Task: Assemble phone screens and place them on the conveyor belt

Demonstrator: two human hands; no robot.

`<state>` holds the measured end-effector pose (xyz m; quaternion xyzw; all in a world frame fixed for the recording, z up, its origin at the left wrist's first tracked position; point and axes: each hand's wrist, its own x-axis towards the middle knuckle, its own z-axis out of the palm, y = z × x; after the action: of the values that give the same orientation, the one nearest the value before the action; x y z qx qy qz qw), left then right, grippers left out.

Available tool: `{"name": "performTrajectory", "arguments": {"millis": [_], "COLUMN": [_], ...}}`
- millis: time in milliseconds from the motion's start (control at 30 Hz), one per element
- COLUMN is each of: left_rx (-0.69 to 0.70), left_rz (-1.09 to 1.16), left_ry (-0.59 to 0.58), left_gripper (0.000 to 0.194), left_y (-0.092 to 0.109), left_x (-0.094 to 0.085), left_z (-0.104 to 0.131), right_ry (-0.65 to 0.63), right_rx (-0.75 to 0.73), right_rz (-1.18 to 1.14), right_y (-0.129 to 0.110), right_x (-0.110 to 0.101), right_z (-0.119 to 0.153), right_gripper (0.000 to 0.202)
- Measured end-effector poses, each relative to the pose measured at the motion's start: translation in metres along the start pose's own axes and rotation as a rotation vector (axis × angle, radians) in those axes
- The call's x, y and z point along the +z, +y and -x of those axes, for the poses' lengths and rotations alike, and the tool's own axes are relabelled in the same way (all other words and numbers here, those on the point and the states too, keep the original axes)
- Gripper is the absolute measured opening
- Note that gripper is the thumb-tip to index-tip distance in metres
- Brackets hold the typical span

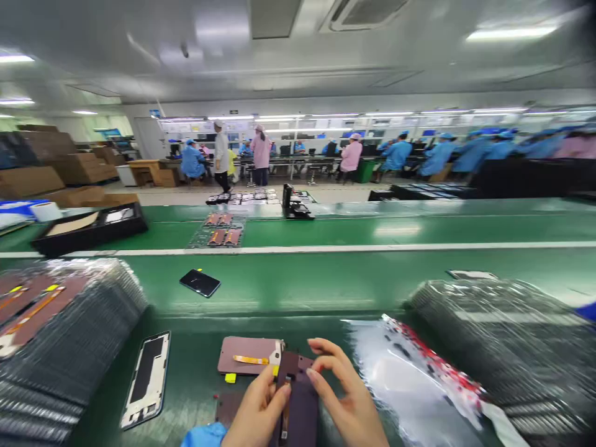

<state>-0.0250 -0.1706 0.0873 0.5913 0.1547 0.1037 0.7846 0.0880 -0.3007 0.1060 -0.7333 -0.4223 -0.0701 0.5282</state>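
Note:
At the bottom centre, a dark maroon flat panel [305,397] with a thin flex strip is upright between my hands. My left hand [261,406] pinches its left side with thumb and forefinger. My right hand [347,397] is at the panel's right edge, fingers curved and spread, the fingertips beside or lightly on it. Behind, partly overlapped by the panel, lies a pinkish-brown panel [249,351] with an orange flex strip and a yellow tab. Another brown piece [226,406] is partly hidden by my left hand. A white-and-black phone frame [148,379] lies to the left.
Stacked clear trays stand left [93,347] and right [503,347]. A plastic sheet [400,379] with red markings lies right of my hands. A dark phone [200,283] rests on the green table [298,282]. Farther off are a black tray [93,228] and several people at benches.

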Motion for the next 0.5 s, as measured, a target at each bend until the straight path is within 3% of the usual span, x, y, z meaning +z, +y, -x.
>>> {"name": "performTrajectory", "arguments": {"millis": [100, 200, 267, 400, 500], "left_rx": [-0.018, -0.015, -0.019, -0.009, 0.002], "left_rz": [-0.003, -0.085, -0.139, -0.192, -0.156], "left_ry": [-0.099, -0.101, -0.085, -0.008, 0.073], "left_gripper": [0.044, 0.046, 0.048, 0.045, 0.044], "left_y": [-0.005, -0.01, -0.009, -0.004, -0.001], "left_x": [0.002, 0.0, -0.001, 0.002, 0.006], "left_z": [0.003, 0.006, 0.008, 0.009, 0.006], "right_ry": [-0.061, -0.123, -0.14, 0.01, 0.054], "right_rx": [0.084, 0.074, -0.056, -0.399, -0.56], "right_rz": [-0.069, -0.103, -0.043, 0.234, 0.304], "right_y": [0.002, 0.004, 0.004, -0.002, -0.01], "right_x": [0.003, 0.006, 0.006, 0.007, 0.011], "right_z": [-0.014, -0.019, -0.02, -0.011, 0.0], "right_gripper": [0.031, 0.02, 0.014, 0.025, 0.029]}}
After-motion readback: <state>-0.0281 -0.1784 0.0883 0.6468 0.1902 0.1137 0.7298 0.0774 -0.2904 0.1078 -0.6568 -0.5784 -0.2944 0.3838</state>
